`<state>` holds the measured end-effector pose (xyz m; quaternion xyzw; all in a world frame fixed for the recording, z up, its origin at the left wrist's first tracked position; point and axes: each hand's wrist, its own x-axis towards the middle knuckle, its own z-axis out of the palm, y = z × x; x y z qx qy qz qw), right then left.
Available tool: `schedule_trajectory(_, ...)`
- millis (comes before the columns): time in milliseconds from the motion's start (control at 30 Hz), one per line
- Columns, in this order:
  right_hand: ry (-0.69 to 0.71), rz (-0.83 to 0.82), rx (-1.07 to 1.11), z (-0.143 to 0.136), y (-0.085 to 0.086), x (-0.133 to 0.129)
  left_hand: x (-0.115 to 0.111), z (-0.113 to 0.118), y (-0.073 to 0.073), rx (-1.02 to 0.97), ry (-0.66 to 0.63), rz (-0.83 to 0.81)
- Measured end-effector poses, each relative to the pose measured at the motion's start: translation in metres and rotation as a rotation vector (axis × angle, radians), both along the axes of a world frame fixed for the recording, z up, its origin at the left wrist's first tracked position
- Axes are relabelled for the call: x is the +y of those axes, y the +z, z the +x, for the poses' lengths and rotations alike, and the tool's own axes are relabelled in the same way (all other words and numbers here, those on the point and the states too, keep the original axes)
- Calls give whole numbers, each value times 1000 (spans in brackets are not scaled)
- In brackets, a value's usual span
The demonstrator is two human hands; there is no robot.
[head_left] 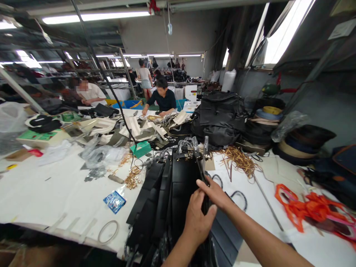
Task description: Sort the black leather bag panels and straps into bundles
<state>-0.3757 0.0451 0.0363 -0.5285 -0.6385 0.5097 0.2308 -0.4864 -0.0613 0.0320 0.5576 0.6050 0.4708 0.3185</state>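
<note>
Several black leather bag panels (167,193) with plastic-wrapped metal clasps at their far ends lie in a row across the white worktable (50,193). My left hand (198,218) grips the near edge of the rightmost panel, thumb on its right side. My right hand (215,193) rests on the same panel just above, fingers pointing left and pinching its edge. Both forearms come in from the bottom right.
Small gold fittings (132,180), a blue packet (115,201) and a teal box (141,148) lie left of the panels. Tan strips (239,159), orange straps (306,207) and black bags (219,116) sit right. Two people work at the table's far end.
</note>
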Motion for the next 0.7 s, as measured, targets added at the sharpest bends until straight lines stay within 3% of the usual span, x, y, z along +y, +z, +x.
schedule_trajectory(67, -11, 53, -42, 3, 0, 3, -2, 6, 7, 58, -93, 21)
schedule_trajectory(133, -26, 58, -36, 8, -2, 6, -5, -2, 6, 130, -69, 62)
schedule_trajectory(267, -49, 45, -16, 13, -5, 8, -6, -46, -19, 382, 434, 109)
schedule_trajectory(333, -46, 50, -15, 11, -4, 6, -5, -64, -32, 443, 501, 73)
schedule_trajectory(433, -31, 63, -13, 4, 1, 2, -7, -67, -36, 510, 427, 74)
schedule_trajectory(533, -22, 36, -10, -2, 4, -1, -12, -44, -19, 528, 391, 136)
schedule_trajectory(700, -17, -167, 91, -2, 6, -3, -16, 4, 10, 165, 72, 109)
